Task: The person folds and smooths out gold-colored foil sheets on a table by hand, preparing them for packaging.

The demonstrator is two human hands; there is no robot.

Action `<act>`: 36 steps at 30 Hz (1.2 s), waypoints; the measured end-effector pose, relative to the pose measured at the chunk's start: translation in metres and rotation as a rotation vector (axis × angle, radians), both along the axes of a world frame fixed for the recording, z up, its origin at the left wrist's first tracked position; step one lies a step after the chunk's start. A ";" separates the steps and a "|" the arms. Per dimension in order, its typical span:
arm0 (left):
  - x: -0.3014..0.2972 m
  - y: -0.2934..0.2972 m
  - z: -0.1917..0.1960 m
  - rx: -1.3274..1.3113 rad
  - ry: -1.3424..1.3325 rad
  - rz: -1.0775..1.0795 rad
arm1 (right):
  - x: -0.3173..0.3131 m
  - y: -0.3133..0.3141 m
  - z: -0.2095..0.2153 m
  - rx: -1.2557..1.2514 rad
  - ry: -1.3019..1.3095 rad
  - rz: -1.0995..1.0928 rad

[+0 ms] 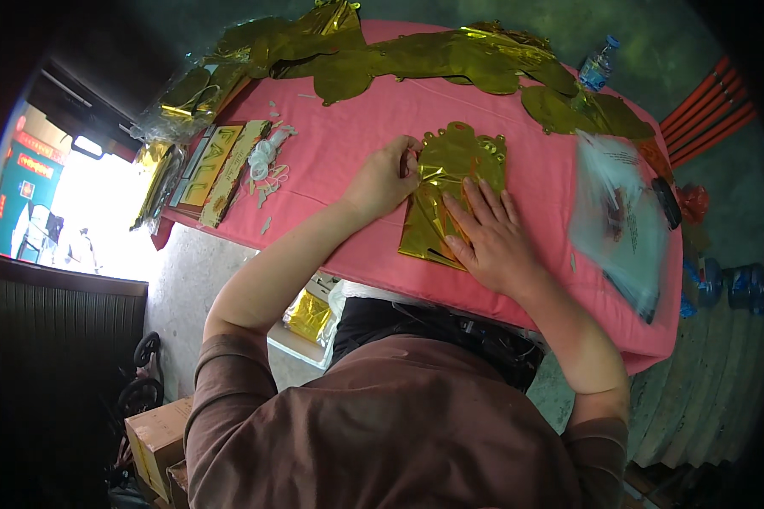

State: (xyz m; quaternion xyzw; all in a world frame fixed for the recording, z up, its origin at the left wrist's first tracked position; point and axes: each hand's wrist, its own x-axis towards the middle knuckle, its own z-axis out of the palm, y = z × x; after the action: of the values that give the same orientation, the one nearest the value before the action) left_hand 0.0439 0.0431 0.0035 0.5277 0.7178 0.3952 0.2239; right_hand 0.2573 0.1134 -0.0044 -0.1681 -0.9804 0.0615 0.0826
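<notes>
1. The person stands at a table (339, 161) covered in a pink cloth, looking straight down; both forearms come in from the lower edge toward a flattened gold foil balloon (450, 182) lying near the front edge of the cloth.
2. The right hand (488, 237) lies palm down on the lower right of the balloon, fingers spread and nearly straight. It grips nothing; it seems to press the foil flat so the slippery sheet stays put.
3. The left hand (386, 178) sits at the balloon's upper left edge, fingers curled in and pinching the foil there. What exactly lies under the fingertips is hidden.
4. The balloon rests between the two hands, creased and folded lengthwise, its scalloped top pointing away from the person.
5. More gold foil balloons (433, 55) are strewn flat along the far edge of the table, well apart from the hands, apparently laid out as a supply.
6. At the table's left end lie flat printed packets (216, 165) with a clear plastic bag (182, 97) of gold pieces beyond them; small white scraps (267, 161) are scattered just beside the packets.
7. On the right, a clear plastic sleeve (620, 220) with printed sheets lies near the right forearm, blurred.
8. A plastic water bottle (598, 64) stands at the far right corner.
</notes>
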 end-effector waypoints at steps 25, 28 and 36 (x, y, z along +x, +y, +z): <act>0.032 -0.086 0.020 -0.013 0.748 -0.474 | 0.000 0.001 0.000 0.012 -0.001 -0.003; 0.027 -0.077 0.020 -0.005 0.778 -0.438 | -0.001 0.001 -0.001 0.017 -0.007 -0.003; 0.011 -0.035 -0.001 0.103 0.872 -0.225 | -0.001 0.001 0.000 0.010 -0.016 -0.008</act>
State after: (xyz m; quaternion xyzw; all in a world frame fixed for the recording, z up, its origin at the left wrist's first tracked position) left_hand 0.0550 0.0076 0.0029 0.7300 0.6626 0.1447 -0.0843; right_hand 0.2565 0.1140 -0.0044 -0.1719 -0.9807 0.0549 0.0759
